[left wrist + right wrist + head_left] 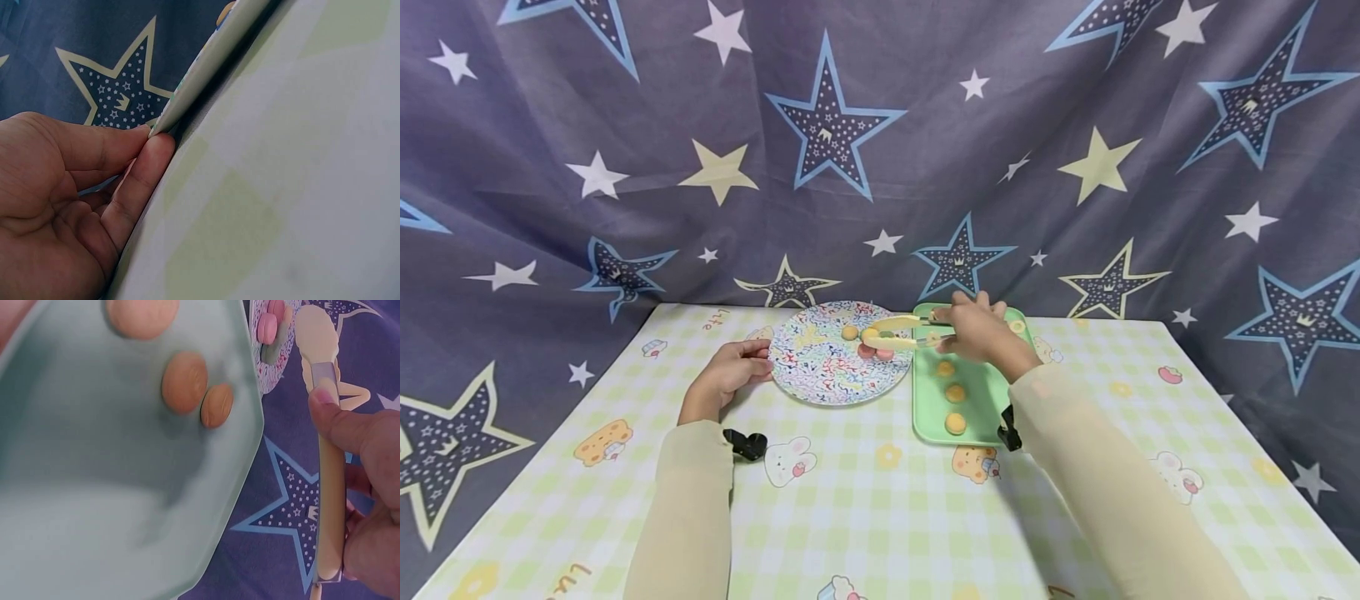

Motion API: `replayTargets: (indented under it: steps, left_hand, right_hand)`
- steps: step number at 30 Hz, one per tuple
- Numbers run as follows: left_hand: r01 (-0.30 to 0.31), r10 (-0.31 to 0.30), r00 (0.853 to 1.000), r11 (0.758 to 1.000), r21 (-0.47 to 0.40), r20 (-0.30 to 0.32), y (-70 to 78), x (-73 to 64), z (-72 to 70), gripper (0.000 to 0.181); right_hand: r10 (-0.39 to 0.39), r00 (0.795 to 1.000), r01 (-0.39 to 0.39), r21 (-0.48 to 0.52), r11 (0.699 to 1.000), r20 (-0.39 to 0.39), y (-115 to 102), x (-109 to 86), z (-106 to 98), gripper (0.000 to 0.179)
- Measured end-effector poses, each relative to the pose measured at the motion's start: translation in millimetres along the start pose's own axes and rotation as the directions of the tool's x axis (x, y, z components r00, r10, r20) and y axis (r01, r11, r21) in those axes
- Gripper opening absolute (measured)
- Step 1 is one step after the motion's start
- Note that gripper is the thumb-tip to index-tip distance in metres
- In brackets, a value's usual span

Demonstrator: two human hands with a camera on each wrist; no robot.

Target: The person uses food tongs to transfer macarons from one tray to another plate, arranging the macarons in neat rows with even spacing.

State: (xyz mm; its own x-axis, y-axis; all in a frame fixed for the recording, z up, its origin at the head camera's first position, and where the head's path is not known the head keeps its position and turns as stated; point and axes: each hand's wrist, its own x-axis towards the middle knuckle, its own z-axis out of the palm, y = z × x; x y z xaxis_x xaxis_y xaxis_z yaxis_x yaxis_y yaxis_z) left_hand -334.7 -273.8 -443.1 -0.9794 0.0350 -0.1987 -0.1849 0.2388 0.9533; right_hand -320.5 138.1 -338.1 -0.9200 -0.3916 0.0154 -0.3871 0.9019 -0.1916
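Note:
My left hand (730, 375) pinches the near-left rim of a speckled round plate (820, 387); in the left wrist view, thumb and finger meet on the plate edge (194, 75). My right hand (981, 333) grips pale yellow tongs (898, 322), which reach leftward from above the tray over the plate. A yellow macaron (869, 334) shows between the tong tips. Beside it on the plate are another yellow macaron (849, 332), pink macarons (866, 353) and a green one, partly hidden by the tongs in the head view. The right wrist view shows my thumb along the tongs (331, 506).
A green rectangular tray (928, 417) sits right of the plate, holding several yellow macarons (955, 423) in a row and more near its far end, partly behind my right hand. A checked cloth (865, 517) covers the table. A star-patterned curtain (910, 150) hangs behind.

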Motion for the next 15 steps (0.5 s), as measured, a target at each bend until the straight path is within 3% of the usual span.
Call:
replayTargets:
  steps: [15]
  left_hand:
    - [-0.001,0.001,1.000,1.000,-0.004,0.017,1.3,-1.8,0.4,0.062]
  right_hand:
    - [0.035,0.999,-0.036,-0.080,0.996,-0.013,-27.5,10.8,10.6,0.057]
